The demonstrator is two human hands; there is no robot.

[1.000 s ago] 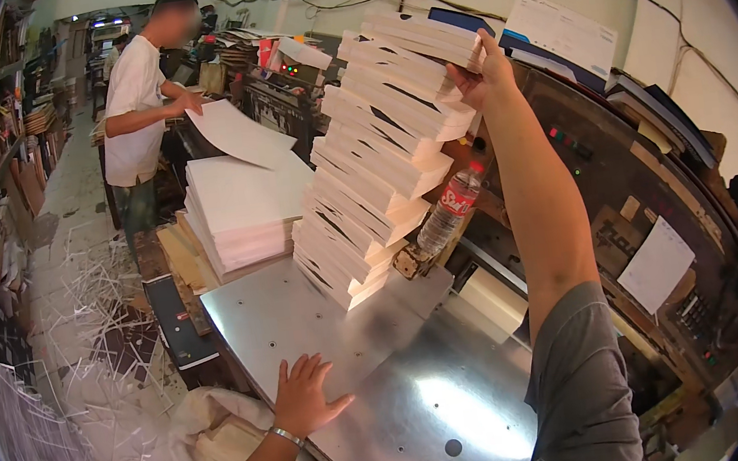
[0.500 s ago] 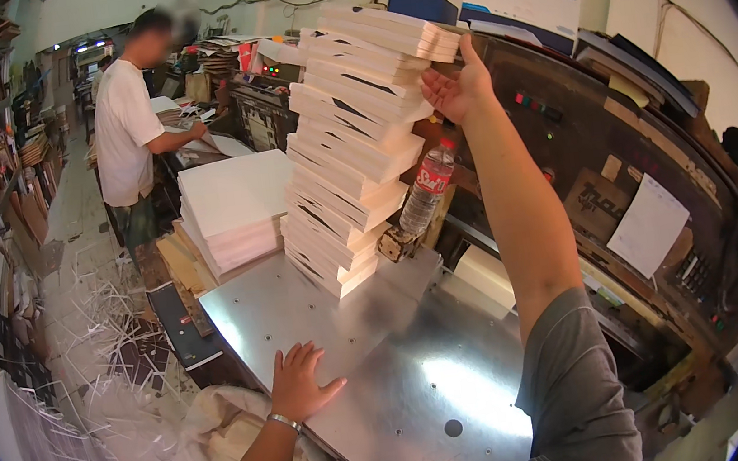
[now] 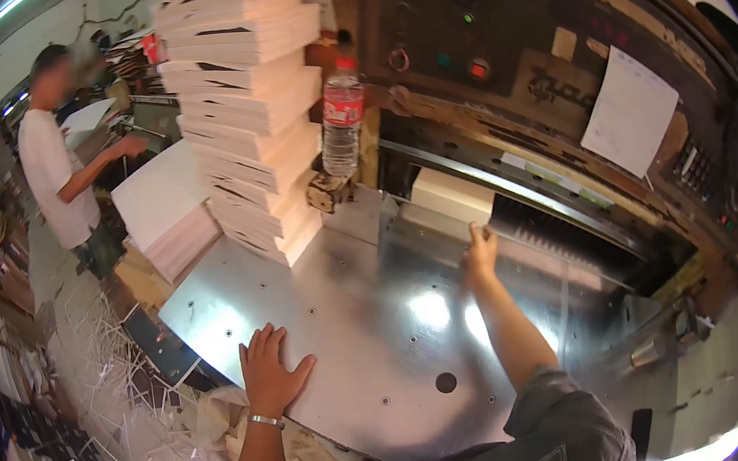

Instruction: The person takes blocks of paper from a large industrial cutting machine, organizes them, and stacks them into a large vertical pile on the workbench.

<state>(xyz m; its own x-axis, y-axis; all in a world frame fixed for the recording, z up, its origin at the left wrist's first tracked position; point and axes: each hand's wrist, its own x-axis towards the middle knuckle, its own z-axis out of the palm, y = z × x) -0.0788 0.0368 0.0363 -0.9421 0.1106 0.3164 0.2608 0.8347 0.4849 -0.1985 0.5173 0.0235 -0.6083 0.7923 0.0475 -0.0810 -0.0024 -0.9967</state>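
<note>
My left hand (image 3: 273, 369), with a bracelet at the wrist, lies flat on the metal table (image 3: 344, 333), fingers spread. My right hand (image 3: 481, 252) is over the table just in front of the machine's slot. It holds nothing that I can see, and its fingertips are slightly apart and point forward. A pale paper block (image 3: 449, 192) lies inside the slot, a little beyond those fingertips. At the table's far left rises a tall stack of white paper blocks (image 3: 250, 107), laid crosswise at slightly different angles.
A clear bottle with a red cap (image 3: 341, 129) stands on a small support beside the stack. Behind it is the machine's dark front panel (image 3: 491, 25). A wide paper pile (image 3: 168, 212) is to the left, near a person (image 3: 61, 165) handling sheets. Paper strips litter the floor (image 3: 121, 368).
My right hand has come down from the top of the tall stack to the slot. My left hand stays on the table. The view has turned right and downward.
</note>
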